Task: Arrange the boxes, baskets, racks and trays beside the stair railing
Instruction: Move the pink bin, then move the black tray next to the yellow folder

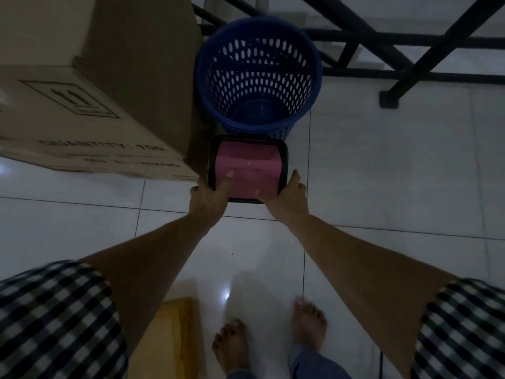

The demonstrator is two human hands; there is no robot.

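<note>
A small pink box with a black frame (247,166) is held low over the tiled floor, just in front of a blue perforated basket (258,75). My left hand (210,194) grips its near-left corner, with the thumb over the pink top. My right hand (289,192) grips the near-right corner. A large cardboard box (90,86) stands right beside it on the left. The black stair railing (396,42) runs behind the basket.
White glossy floor tiles (396,173) spread to the right. A flat yellow-brown wooden piece (169,337) lies by my bare feet (273,332). The railing's foot plate (389,99) is fixed to the floor at the right.
</note>
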